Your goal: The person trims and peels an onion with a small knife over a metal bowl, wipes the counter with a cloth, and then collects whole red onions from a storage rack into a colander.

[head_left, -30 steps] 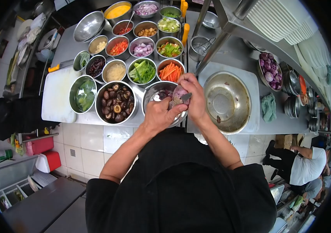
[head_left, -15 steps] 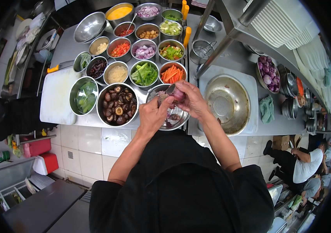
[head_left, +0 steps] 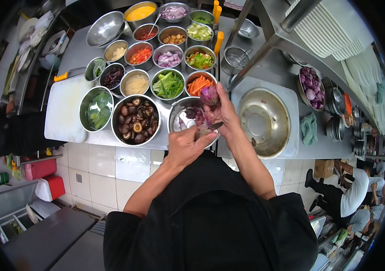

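Observation:
My right hand [head_left: 226,116] grips a purple-red onion [head_left: 209,95] with its fingers, above the near edge of the carrot pot. A small knife [head_left: 215,126] is in my left hand [head_left: 184,145], its dark blade pointing right toward my right palm. Its handle is hidden in the fist, and a pale, reddish scrap of peel lies by the left thumb. Below both hands is a metal bowl [head_left: 170,121] with purple onion peels [head_left: 196,116] in it; my hands cover part of it.
Left of the bowl stands a pot of mushrooms [head_left: 137,121], and behind it pots of spring greens [head_left: 168,85] and carrot strips [head_left: 199,84]. A metal colander [head_left: 260,119] sits on a white board to the right. A shelf post [head_left: 258,63] slants nearby.
The knife has come away from the onion, down and toward me with my left hand. My right hand has turned, raising the onion upright beside the carrot pot.

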### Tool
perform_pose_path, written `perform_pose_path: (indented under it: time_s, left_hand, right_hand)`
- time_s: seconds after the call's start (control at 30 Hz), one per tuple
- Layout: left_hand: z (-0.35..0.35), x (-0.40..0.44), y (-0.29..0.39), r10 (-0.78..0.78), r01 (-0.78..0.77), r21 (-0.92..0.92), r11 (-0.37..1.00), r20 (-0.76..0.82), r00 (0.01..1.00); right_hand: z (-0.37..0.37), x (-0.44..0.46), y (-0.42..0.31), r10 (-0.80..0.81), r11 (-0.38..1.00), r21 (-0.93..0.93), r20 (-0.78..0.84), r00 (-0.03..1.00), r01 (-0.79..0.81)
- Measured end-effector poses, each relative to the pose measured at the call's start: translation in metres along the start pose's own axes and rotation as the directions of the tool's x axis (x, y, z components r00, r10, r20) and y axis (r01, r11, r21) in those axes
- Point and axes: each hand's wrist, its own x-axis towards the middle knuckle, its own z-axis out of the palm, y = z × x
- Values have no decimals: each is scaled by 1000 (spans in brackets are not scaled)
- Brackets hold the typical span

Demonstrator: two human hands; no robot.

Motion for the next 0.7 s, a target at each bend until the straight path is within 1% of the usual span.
perform_pose_path:
  time_s: [0.1, 0.13, 0.17, 0.2, 0.23, 0.27, 0.33, 0.43, 0.53, 0.63, 0.67, 0.7]
  left_hand:
    - [-17, 8, 7, -158, 160, 201, 966, -24, 987]
    - [-23, 10, 4, -223, 210, 294, 933, 11, 975]
    - [-26, 12, 3, -259, 231, 360, 904, 29, 966]
    - [-28, 14, 2, -295, 249, 425, 870, 44, 955]
    - [-29, 16, 1, -332, 264, 488, 832, 56, 942]
    - [-30, 18, 1, -361, 273, 505, 819, 84, 929]
    - [-23, 18, -8, -384, 299, 515, 803, 65, 921]
    - [-18, 22, -13, -414, 314, 541, 780, 70, 908]
    - [-16, 24, -13, -408, 290, 556, 779, 97, 908]
    - [-19, 26, -7, -412, 298, 542, 786, 99, 906]
    - [-20, 27, -4, -416, 305, 533, 789, 98, 904]
    - [-20, 28, -4, -426, 334, 461, 822, 108, 898]
  right_hand:
    - [-8, -2, -6, 46, 995, 87, -19, 999, -44]
    - [-2, -4, -6, 27, 996, 82, -142, 990, -16]
    - [-11, -2, -7, 23, 997, 80, 6, 1000, -24]
    - [-21, 0, -8, 18, 997, 75, 155, 988, -30]
    - [-29, 1, -8, 14, 997, 70, 299, 954, -36]
    - [-35, 2, -6, 2, 998, 67, 266, 964, -21]
    - [-28, -5, -8, -21, 998, 59, 203, 979, 9]
    - [-24, -10, -9, 35, 997, 58, 186, 982, -47]
    - [-27, -12, -9, 53, 998, 22, 159, 986, -58]
    - [-28, -12, -11, 14, 994, 108, -25, 1000, -11]
    - [-31, -15, -13, 12, 996, 89, 49, 999, -16]
    - [-37, -18, -17, 10, 997, 70, 123, 992, -19]
